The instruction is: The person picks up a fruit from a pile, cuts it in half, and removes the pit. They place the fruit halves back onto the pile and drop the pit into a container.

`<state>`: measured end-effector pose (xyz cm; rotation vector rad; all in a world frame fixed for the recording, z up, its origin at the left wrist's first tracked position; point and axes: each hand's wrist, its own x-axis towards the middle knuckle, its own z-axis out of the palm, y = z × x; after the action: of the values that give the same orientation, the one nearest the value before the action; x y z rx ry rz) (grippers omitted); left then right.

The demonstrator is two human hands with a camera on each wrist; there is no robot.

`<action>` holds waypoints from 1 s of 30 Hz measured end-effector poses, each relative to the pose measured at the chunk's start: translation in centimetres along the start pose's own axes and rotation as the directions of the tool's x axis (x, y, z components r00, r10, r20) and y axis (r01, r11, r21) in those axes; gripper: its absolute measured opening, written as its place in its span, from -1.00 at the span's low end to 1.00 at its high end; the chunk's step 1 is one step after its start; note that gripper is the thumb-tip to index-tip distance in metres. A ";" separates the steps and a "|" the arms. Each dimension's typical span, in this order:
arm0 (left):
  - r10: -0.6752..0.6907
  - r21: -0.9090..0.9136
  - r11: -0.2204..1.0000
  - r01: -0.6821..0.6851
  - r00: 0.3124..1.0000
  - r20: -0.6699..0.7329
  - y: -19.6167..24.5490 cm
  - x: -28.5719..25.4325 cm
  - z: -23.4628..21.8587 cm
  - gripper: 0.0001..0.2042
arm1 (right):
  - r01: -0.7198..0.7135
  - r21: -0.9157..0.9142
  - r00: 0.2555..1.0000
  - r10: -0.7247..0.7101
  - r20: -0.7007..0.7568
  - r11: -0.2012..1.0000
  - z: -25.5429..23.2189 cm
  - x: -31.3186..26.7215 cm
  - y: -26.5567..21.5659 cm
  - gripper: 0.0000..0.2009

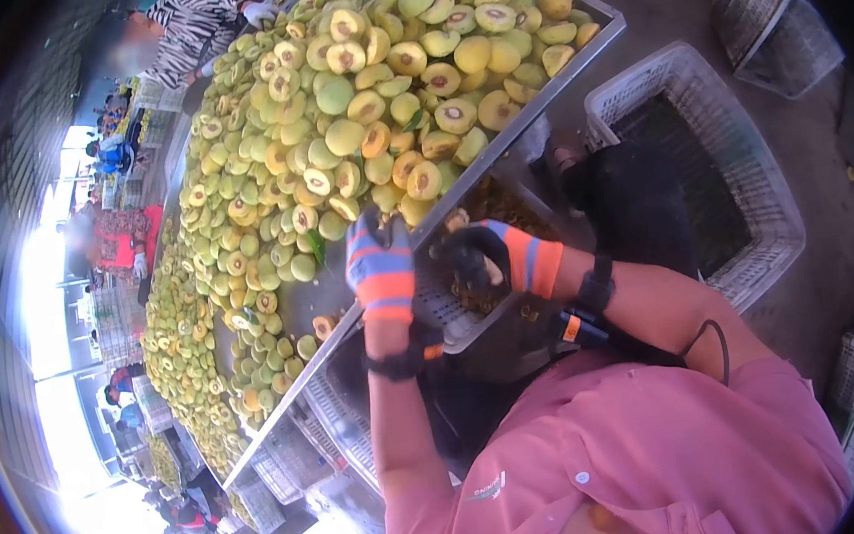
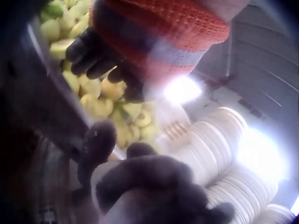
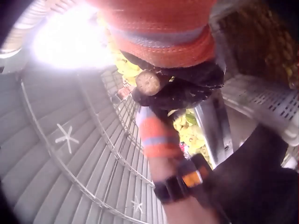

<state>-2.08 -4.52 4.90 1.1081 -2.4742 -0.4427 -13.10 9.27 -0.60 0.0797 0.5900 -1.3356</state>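
My left hand (image 1: 382, 266), in an orange and blue-grey glove with dark fingers, reaches over the metal rim of the table. In the left wrist view its loosely bent fingers (image 2: 91, 56) hang at the halved yellow-green stone fruit (image 2: 98, 105), with nothing seen gripped. Close beside it, my right hand (image 1: 501, 256) curls around a pale wooden handle (image 1: 492, 270). The handle's round end (image 3: 148, 83) sticks out of the dark glove in the right wrist view. The rest of this tool is hidden by the fingers.
A heap of halved fruit (image 1: 336, 124) covers much of the metal-rimmed table (image 1: 526, 124). Under the right hand a crate (image 1: 467, 334) holds brown bits. A large white plastic crate (image 1: 772, 190) stands at right. People work along the far side, one in striped sleeves (image 1: 193, 29).
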 end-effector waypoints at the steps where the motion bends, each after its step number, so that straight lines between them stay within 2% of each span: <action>1: 0.062 0.015 0.998 -0.061 0.997 -0.041 -0.8 1.8 3.0 -0.58 | -0.067 0.037 0.995 0.064 0.073 0.997 -1.3 0.6 0.5 -0.80; 2: 0.033 0.087 0.996 -0.036 0.999 0.041 -0.2 3.3 4.5 -0.54 | -0.143 0.072 0.980 0.131 0.149 0.987 -2.9 1.3 1.5 -0.79; 3: 0.122 0.194 0.973 -0.124 0.992 0.022 -0.6 3.9 6.4 -0.51 | -0.118 -0.006 0.973 0.116 0.198 0.993 -4.6 2.1 2.6 -0.79; 4: 0.213 0.298 0.932 -0.206 0.977 0.011 -0.3 4.4 7.4 -0.48 | 0.047 -0.242 0.993 -0.020 0.114 0.969 -3.8 1.2 2.5 -0.80; 5: 0.168 0.248 0.952 -0.179 0.984 0.066 -0.4 5.0 7.9 -0.46 | 0.180 -0.472 0.983 -0.171 0.063 0.863 -3.1 0.2 2.6 -0.81; 6: 0.122 0.202 0.969 -0.145 0.985 0.125 0.2 5.6 7.4 -0.45 | 0.270 -0.676 0.946 -0.321 0.051 0.686 -2.0 -0.8 2.1 -0.80; 7: 0.077 0.160 0.981 -0.108 0.979 0.187 0.4 5.9 7.1 -0.44 | 0.045 -0.451 0.945 -0.183 -0.269 0.892 -0.7 -1.0 1.2 -0.80; 10: 0.146 0.056 0.985 -0.164 0.959 0.244 0.0 5.7 6.3 -0.45 | 0.207 -0.507 0.948 -0.300 -0.108 0.837 -1.0 -1.8 0.5 -0.67; 13: 0.055 -0.261 0.965 0.019 0.960 0.275 0.0 4.6 6.2 -0.50 | 0.135 -0.413 0.924 -0.265 -0.276 0.901 -1.3 -0.8 1.5 -0.85; 15: 0.041 -0.554 0.832 0.018 0.995 0.093 0.3 3.4 6.2 -0.60 | 0.329 -0.650 0.835 -0.533 -0.138 0.685 -2.3 0.1 1.8 -0.77; 16: 0.009 -0.680 0.733 -0.005 1.000 0.004 0.5 2.8 6.1 -0.64 | 0.416 -0.652 0.790 -0.607 -0.085 0.634 -2.7 0.4 1.8 -0.75; 17: -0.131 -0.794 0.596 0.120 0.990 0.051 0.6 2.3 5.7 -0.75 | 0.498 -0.650 0.738 -0.674 -0.031 0.575 -3.0 0.7 1.8 -0.73; 19: -0.105 -0.752 0.653 0.085 0.994 0.021 1.3 0.8 4.6 -0.77 | 0.655 -0.434 0.681 -0.732 -0.016 0.619 -0.8 0.2 1.1 -0.77; 20: -0.094 -0.729 0.681 0.067 0.996 0.004 1.7 0.0 4.4 -0.78 | 0.662 -0.398 0.686 -0.727 -0.019 0.635 -0.6 0.4 1.0 -0.77; 21: -0.072 -0.756 0.654 0.025 0.997 -0.029 2.3 -0.9 4.5 -0.79 | 0.668 -0.361 0.691 -0.723 -0.025 0.650 -0.4 0.6 0.9 -0.77; 22: -0.122 -0.794 0.598 0.113 0.991 0.049 2.3 -1.4 4.1 -0.79 | 0.675 -0.324 0.691 -0.722 -0.036 0.663 -0.3 0.6 0.8 -0.77; 24: -0.194 -0.839 0.463 0.286 0.956 0.219 2.3 -2.2 3.1 -0.78 | 0.604 -0.441 0.730 -0.683 -0.030 0.664 -0.1 -0.7 -0.2 -0.76; 25: 0.017 -0.800 0.584 0.140 0.983 0.184 0.5 -2.2 2.9 -0.72 | 0.563 -0.497 0.750 -0.660 -0.027 0.660 0.1 -1.3 -0.6 -0.76; 26: 0.237 -0.608 0.773 -0.184 0.972 0.006 -0.7 -2.4 3.1 -0.70 | 0.566 -0.524 0.759 -0.651 0.028 0.636 0.2 -1.5 -0.6 -0.76; 27: 0.480 -0.311 0.818 -0.484 0.872 -0.094 0.1 -2.2 2.0 -0.68 | 0.570 -0.548 0.767 -0.636 0.086 0.612 0.4 -1.7 -0.5 -0.75; 28: 0.543 -0.267 0.802 -0.535 0.838 -0.046 0.0 -2.2 1.8 -0.65 | 0.576 -0.568 0.772 -0.619 0.144 0.587 0.5 -1.7 -0.3 -0.75; 29: 0.603 -0.228 0.777 -0.587 0.798 0.002 -0.2 -2.3 1.6 -0.62 | 0.601 -0.584 0.745 -0.647 0.161 0.546 0.3 -1.2 0.1 -0.74; 30: 0.548 -0.297 0.801 -0.519 0.836 0.017 0.3 -2.3 1.4 -0.64 | 0.592 -0.666 0.717 -0.673 0.179 0.454 0.2 -1.1 0.0 -0.73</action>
<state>-1.57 -2.40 3.31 0.2469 -2.5598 -0.6558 -13.10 10.20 0.11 -0.7794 1.2813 -1.7537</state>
